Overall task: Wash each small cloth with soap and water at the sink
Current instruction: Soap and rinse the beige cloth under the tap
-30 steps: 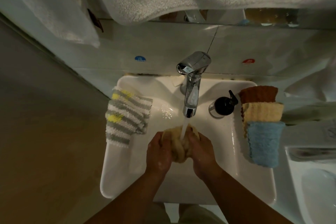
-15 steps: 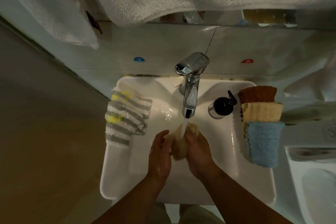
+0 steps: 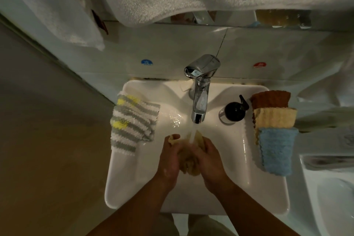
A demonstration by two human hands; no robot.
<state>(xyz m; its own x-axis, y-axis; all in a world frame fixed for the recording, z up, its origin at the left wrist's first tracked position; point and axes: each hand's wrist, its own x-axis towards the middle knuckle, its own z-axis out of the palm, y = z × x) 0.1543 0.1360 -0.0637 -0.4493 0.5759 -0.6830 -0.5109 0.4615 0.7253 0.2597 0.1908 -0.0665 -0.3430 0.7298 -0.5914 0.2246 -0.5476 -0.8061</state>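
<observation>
Glossy chrome faucet point(image 3: 200, 90), fluffy blue cloth point(image 3: 275, 151).

1 head-worn wide-angle camera looks steeply down, close over the sink point(image 3: 122, 178)

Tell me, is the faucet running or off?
Running: a water stream falls from the faucet onto the yellow cloth.

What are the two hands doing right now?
Left hand: gripping the yellow cloth under the faucet.
Right hand: gripping the same cloth.
</observation>
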